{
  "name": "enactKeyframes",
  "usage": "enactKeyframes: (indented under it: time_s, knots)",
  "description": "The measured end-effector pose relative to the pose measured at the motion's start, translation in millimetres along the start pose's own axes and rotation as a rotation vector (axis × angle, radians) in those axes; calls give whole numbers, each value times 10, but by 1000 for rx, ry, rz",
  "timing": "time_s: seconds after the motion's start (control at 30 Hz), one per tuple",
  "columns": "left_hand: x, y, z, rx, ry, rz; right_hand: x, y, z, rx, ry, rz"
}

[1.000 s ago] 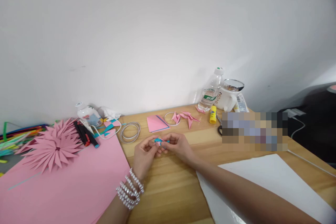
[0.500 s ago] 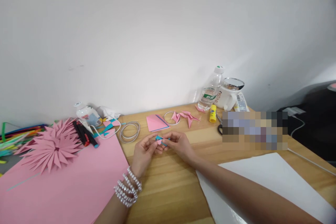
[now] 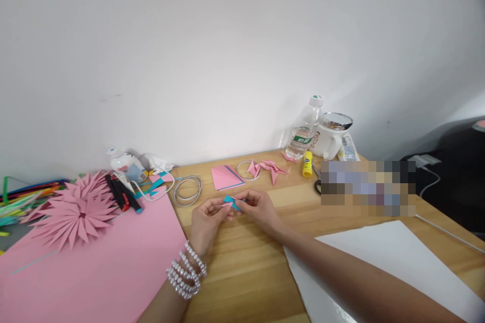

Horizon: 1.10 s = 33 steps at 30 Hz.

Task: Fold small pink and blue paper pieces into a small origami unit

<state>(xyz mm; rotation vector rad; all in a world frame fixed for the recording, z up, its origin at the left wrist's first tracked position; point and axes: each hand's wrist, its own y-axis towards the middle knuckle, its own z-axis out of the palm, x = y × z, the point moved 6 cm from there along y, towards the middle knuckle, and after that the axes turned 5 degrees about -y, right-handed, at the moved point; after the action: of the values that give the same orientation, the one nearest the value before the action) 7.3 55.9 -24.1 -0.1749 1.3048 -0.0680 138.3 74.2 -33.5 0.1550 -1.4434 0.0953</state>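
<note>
Pink-and-blue folded paper (image 3: 229, 199) is pinched at one side by the fingers of our left hand (image 3: 206, 214) and at the other by those of our right hand (image 3: 260, 207); we cannot tell whether it touches the light-brown wooden table (image 3: 238, 267) beneath. To our left we have a large pink paper sheet (image 3: 109, 277), bearing a spiky pink paper flower (image 3: 81, 214); to our right, a broad white sheet (image 3: 379, 252) under our forearm. Before us, a plain pale-grey wall (image 3: 227, 60) rises behind the table, with a clear plastic bottle (image 3: 301, 144) near it.
</note>
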Motion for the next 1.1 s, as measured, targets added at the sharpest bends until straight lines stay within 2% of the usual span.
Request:
enactKeyframes:
  time_s: [0.3,0.5,0.6,0.83,1.1]
  knots:
    - [17,-1,-9,18,4,-14,10,-7,11,15,-4,-1]
    - [18,-34,82,124,-91,-114,-8,-13,2,-16,-4,14]
    - [25,-32,83,124,-94,-104,-17,-10,15,-3,-10,6]
    - [-5,-28,51,76,85,3,5,-18,30,16,11,16]
    - [-6,-54,46,15,10,-28,26,-14,35,14,8,-4]
